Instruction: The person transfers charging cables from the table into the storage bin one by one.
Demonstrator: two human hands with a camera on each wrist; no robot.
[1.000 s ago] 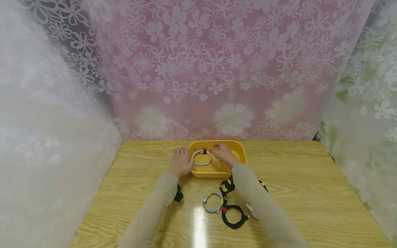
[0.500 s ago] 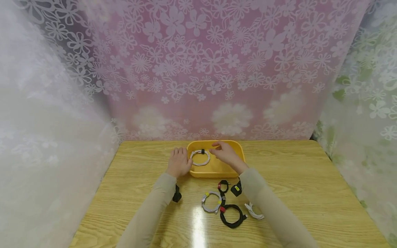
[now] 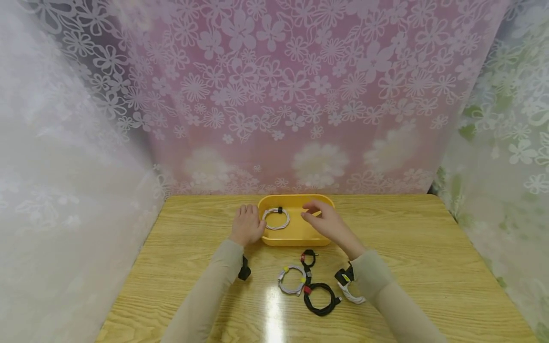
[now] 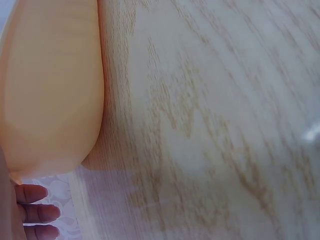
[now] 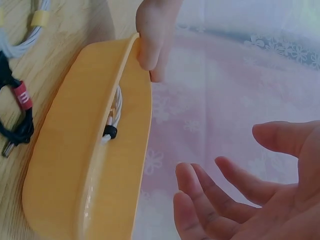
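Note:
My left hand [image 3: 248, 225] holds the left end of a yellow plastic bin [image 3: 296, 242], its thumb over the rim. In the right wrist view that left hand [image 5: 155, 30] shows at the bin's far end. Inside the bin's left part lies a coiled white cable [image 3: 278, 228] with a black strap [image 3: 280, 209] around it. Over the bin's right part hovers my right hand [image 3: 323, 221], fingers spread apart and holding nothing. The left wrist view shows the bin's outer wall [image 4: 50, 90] and several fingertips [image 4: 42, 213] of my left hand.
In front of the bin lie a pale cable coil [image 3: 291, 292] with yellow ties, a small black cable [image 3: 309, 252] with a red tag, a larger black coil [image 3: 319, 313] and a white coil [image 3: 353, 300]. Patterned curtains [image 3: 274, 119] hang behind and at both sides.
My right hand has moved right, from beside the white cable to the bin's right end. The small black cable and white coil came out from behind the right arm. The left hand stays.

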